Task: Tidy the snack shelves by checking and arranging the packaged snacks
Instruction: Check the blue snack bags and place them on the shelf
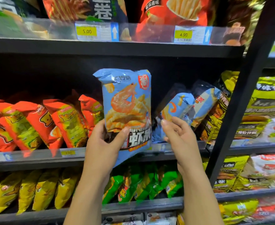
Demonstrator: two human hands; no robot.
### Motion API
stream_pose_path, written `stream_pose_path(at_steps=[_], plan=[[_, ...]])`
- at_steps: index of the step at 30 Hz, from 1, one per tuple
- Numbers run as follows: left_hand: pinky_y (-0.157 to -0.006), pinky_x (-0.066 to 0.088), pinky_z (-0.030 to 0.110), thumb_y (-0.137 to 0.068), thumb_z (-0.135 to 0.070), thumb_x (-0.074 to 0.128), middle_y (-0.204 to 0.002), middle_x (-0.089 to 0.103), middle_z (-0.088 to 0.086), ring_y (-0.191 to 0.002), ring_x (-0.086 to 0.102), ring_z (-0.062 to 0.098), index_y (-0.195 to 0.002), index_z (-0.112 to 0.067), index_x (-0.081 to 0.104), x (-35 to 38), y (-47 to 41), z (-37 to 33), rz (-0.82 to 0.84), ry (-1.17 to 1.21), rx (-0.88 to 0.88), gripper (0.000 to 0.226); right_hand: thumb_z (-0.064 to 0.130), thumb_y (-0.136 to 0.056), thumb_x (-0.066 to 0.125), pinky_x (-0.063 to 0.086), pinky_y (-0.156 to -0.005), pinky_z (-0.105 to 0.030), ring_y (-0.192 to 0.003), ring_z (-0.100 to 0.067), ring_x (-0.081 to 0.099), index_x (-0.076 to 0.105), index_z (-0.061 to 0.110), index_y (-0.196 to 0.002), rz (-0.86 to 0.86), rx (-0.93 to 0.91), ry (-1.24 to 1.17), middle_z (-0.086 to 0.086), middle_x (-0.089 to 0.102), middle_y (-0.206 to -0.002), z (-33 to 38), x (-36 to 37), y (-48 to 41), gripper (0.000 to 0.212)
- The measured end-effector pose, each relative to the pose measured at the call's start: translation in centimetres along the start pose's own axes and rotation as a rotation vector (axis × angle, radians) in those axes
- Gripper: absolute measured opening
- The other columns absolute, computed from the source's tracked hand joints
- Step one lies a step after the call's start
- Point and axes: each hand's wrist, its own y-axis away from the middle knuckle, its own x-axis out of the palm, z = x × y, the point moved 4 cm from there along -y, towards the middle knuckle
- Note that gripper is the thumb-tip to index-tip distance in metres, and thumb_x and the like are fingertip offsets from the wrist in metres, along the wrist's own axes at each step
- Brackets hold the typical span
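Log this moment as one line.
left hand: holds blue shrimp-chip bag upright | right hand: at leaning blue bags, grip unclear

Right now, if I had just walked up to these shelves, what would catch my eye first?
Probably the light blue shrimp-chip bag, held upright at centre in the grip of the left hand, in front of the middle shelf. The right hand reaches toward more blue bags leaning on that shelf. To the left slumps a row of red-orange snack bags.
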Motion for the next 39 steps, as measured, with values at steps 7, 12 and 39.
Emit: stream_pose_path(at_steps=[7,12,39], plan=[[-0.088,0.059,0.031,-0.09,-0.019,0.083,-0.114,0.072,-0.012,-0.104,0.071,0.003,-0.124,-0.03,0.057,4.3,-4.8,1.3,-0.205,-0.121,0.072,0.044,0.061,-0.086,0.075,0.046,-0.105,-0.044,-0.138,-0.023,0.045,0.03,0.023,-0.157,-0.306,-0.069,0.371,-0.003,0.038,-0.15,0.6,-2.4,-5.0,0.093],[-0.078,0.053,0.024,-0.091,-0.025,0.082,-0.11,0.065,-0.017,-0.1,0.065,-0.001,-0.125,-0.029,0.051,6.6,-6.1,3.1,-0.283,-0.239,0.067,0.046,0.062,-0.088,0.071,0.046,-0.102,-0.047,-0.141,-0.029,0.043,0.022,0.02,-0.159,-0.335,-0.103,0.547,-0.007,0.038,-0.154,0.5,-2.1,-6.9,0.096],[-0.091,0.058,0.054,-0.092,-0.041,0.078,-0.13,0.06,0.015,-0.114,0.064,0.036,-0.142,-0.003,0.034,4.4,-7.9,7.5,-0.419,-0.659,-0.156,0.076,0.052,-0.095,0.069,0.052,-0.091,-0.047,-0.126,-0.032,0.058,0.042,0.013,-0.142,-0.333,-0.153,0.628,-0.009,0.057,-0.136,-0.2,-2.4,-8.4,0.067]])
